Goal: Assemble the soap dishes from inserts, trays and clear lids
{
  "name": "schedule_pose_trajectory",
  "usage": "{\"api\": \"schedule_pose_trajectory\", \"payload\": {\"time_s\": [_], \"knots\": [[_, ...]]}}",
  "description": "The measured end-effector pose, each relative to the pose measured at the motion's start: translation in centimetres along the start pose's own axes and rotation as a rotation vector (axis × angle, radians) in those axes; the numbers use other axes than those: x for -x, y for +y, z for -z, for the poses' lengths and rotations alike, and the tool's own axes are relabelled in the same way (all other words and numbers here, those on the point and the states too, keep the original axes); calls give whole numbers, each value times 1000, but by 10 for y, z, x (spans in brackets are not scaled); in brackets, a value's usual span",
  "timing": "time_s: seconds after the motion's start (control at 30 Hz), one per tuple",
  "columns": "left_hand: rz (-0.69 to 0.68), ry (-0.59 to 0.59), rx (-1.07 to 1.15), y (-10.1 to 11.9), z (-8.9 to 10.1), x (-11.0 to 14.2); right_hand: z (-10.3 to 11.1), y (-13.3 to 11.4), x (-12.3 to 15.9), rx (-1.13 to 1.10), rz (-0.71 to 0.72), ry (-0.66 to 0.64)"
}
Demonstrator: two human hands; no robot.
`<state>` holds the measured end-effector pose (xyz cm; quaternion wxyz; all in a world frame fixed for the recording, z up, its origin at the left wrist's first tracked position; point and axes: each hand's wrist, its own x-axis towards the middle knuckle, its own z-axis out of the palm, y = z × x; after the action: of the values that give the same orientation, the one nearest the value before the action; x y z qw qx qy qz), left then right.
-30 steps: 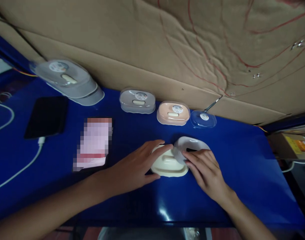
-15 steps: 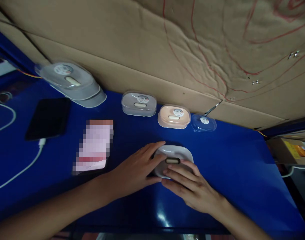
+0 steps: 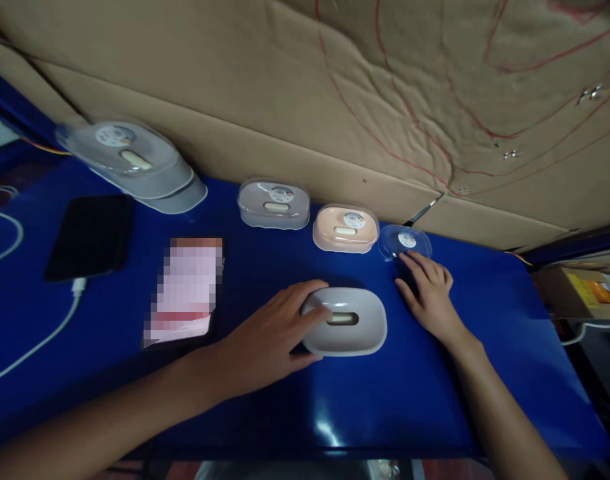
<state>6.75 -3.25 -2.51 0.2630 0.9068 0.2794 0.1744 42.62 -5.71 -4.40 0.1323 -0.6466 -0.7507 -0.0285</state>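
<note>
A grey oval soap box (image 3: 347, 322) with a slot in its top lies on the blue table (image 3: 265, 400). My left hand (image 3: 275, 333) rests against its left end, fingers curved round the rim. My right hand (image 3: 427, 293) lies further right, fingers spread, its fingertips reaching the small clear lid (image 3: 405, 241) by the cardboard wall. A peach soap box (image 3: 345, 229) and a grey one (image 3: 273, 203), both under clear lids, stand in a row left of that lid.
A stack of clear-lidded grey boxes (image 3: 135, 167) sits at the back left. A dark phone (image 3: 89, 237) with a white cable (image 3: 39, 340) and a second phone with a blurred screen (image 3: 187, 287) lie to the left. A cardboard wall (image 3: 385, 100) closes the back.
The grey insert went onto the cream base between my hands. My right hand then left the box and moved up and right to the small clear lid. My left hand stayed.
</note>
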Motion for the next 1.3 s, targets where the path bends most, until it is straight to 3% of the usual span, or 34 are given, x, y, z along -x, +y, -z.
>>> {"api": "schedule_pose_trajectory", "payload": {"time_s": [0.33, 0.5, 0.67, 0.77, 1.0, 1.17, 1.3], "knots": [[-59, -3, -21, 4, -2, 0, 12, -3, 5, -86, 38, -22], [18, 13, 75, 1, -7, 2, 23, -42, 15, -367, 187, -53], [154, 13, 293, -3, -3, 0, 27, -70, 27, -409, 396, -19], [185, 21, 292, -3, -3, 0, 28, -72, 28, -397, 435, -2], [38, 103, 228, 1, -5, -1, 27, -66, 30, -374, 486, 107], [5, 54, 169, 1, -4, -2, 25, -63, 28, -403, 489, 219], [21, 47, 162, -2, -5, -1, 23, -65, 26, -425, 504, 222]]}}
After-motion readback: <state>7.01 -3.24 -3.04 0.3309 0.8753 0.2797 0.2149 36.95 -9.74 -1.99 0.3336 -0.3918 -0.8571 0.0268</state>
